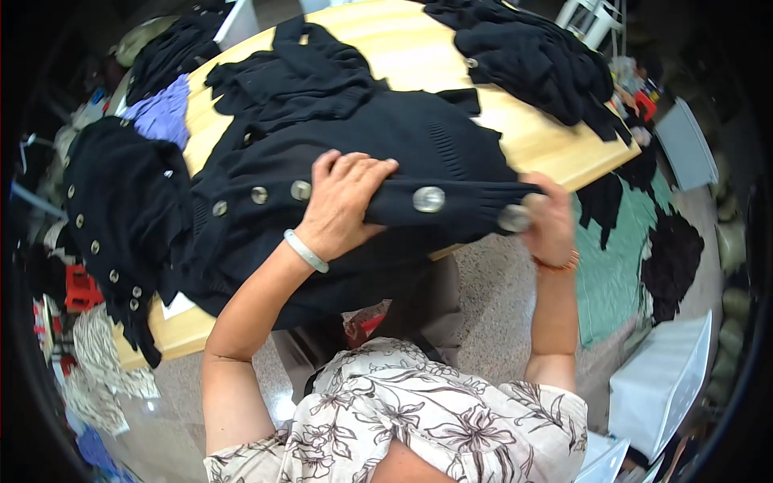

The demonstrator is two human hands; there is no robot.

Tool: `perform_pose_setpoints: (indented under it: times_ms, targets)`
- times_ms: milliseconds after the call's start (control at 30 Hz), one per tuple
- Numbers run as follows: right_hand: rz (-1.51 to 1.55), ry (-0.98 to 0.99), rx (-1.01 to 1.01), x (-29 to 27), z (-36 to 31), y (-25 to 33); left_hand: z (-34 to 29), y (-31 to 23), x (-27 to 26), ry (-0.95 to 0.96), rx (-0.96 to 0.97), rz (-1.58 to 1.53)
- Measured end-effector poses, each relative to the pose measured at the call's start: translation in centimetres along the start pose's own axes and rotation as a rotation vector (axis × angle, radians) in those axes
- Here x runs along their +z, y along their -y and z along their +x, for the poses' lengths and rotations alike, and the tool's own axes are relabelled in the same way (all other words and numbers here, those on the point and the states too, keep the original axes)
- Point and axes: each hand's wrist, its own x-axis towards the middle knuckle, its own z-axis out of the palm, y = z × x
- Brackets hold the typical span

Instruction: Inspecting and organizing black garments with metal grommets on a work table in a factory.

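A black knitted cardigan [322,137] lies spread on the table before me, its front band [394,203] stretched sideways between my hands. Large shiny round buttons [428,199] sit along that band. My left hand [342,197], with a pale bangle at the wrist, is closed over the middle of the band, fingers curled across it. At the ribbed right end, my right hand [550,221] pinches the fabric beside another button [514,217]; a reddish beaded bracelet circles that wrist. The fingertips of the right hand are partly hidden and slightly blurred.
The pale wooden table [386,40] also bears a black buttoned garment [121,193] at left and a black heap [539,68] at far right. A purple cloth [161,113] lies at the left edge. Green sheeting [612,274] and white bins [660,386] stand right of me.
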Motion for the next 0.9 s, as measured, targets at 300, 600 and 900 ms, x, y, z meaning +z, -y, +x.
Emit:
perform_pose_setpoints:
  times_ms: [300,600,900]
  targets:
    - [-0.826,0.170,-0.222,4.5,3.6,-0.2,2.0,-3.6,-5.7,-0.556,-0.185,-0.741]
    - [-0.578,0.067,-0.327,4.6,4.3,-4.4,3.0,-11.0,-4.6,-0.411,0.349,-0.832]
    - [0.237,-0.292,-0.100,4.0,9.4,-0.8,-1.9,10.1,-3.2,-0.439,-0.578,-0.394]
